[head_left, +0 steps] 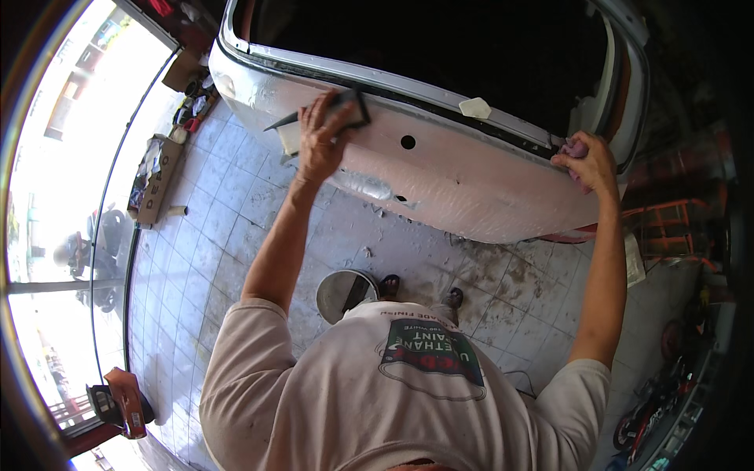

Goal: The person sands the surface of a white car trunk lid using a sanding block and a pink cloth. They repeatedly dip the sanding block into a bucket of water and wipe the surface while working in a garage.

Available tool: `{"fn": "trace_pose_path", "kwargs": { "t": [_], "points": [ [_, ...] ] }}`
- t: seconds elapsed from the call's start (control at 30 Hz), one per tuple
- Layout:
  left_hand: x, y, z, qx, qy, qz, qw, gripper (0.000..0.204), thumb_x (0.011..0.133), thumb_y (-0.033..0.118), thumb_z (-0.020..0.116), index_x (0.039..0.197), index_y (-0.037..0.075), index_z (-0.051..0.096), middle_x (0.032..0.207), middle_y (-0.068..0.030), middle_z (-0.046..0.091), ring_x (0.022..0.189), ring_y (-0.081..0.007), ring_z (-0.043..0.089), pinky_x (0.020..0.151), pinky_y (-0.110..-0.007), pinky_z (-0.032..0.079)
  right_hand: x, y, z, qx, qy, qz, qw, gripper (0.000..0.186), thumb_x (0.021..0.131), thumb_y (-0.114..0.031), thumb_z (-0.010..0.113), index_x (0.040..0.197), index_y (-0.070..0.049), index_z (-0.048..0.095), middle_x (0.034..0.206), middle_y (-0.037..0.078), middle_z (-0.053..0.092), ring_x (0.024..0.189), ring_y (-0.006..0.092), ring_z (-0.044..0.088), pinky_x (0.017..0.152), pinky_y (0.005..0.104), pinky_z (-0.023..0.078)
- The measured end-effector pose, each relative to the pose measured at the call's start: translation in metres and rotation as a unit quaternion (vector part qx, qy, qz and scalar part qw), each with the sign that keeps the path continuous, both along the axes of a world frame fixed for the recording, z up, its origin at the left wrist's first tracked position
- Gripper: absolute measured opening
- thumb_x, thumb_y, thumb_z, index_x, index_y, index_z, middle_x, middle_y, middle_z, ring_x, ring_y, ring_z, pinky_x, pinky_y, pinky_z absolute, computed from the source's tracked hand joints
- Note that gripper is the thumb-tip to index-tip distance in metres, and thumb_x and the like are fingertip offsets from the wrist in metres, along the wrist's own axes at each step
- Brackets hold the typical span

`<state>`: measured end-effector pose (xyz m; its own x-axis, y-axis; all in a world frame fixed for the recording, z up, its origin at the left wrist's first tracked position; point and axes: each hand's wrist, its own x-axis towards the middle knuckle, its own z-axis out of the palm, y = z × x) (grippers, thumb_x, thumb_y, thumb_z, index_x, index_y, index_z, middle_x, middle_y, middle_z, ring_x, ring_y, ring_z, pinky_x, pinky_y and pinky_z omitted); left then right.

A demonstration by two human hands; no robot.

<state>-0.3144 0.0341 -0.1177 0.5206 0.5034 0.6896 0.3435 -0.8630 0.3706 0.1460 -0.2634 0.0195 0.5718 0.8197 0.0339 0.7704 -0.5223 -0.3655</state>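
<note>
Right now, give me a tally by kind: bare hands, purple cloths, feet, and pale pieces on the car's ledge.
Left hand and right hand: 2 hands
Purple cloth: 1
Left foot and right foot: 2 feet
Pale piece: 1
Total: 6

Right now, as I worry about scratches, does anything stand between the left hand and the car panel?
Only the dark pad under the left hand, between it and the car panel; nothing else visible blocks it. Blur hides how closely the pad meets the panel.

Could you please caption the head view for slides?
Left hand holds dark flat sheet, right hand crumpled purple cloth, at pinkish car panel.
</note>
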Motion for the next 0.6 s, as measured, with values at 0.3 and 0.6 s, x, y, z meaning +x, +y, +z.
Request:
{"fn": "trace_pose_path", "kwargs": {
  "t": [0.3, 0.6],
  "points": [
    [0.087, -0.111, 0.011, 0.08, 0.111, -0.188, 0.973, 0.054, 0.082, 0.027, 0.088, 0.134, 0.035, 0.077, 0.169, -0.0025, 0.048, 0.16, -0.0261, 0.04, 0.134, -0.064, 0.025, 0.007, -0.008, -0.008, 0.056, -0.1, 0.066, 0.991, 0.06, 0.066, -0.048, 0.101, 0.103, -0.009, 0.075, 0.1, 0.007, 0.075, 0.098, 0.0291, 0.071, 0.084, 0.0458, 0.056],
    [-0.046, 0.049, -0.006, 0.029, -0.004, 0.214, 0.976, 0.05, 0.103, 0.035, 0.074, 0.149, 0.016, 0.068, 0.14, -0.0217, 0.07, 0.122, -0.0403, 0.069, 0.105, -0.049, 0.055, 0.0, -0.008, -0.013, 0.081, -0.134, 0.085, 0.984, 0.064, 0.067, -0.058, 0.097, 0.11, -0.016, 0.077, 0.108, 0.002, 0.076, 0.108, 0.0255, 0.071, 0.09, 0.0438, 0.057]
  ]
}}
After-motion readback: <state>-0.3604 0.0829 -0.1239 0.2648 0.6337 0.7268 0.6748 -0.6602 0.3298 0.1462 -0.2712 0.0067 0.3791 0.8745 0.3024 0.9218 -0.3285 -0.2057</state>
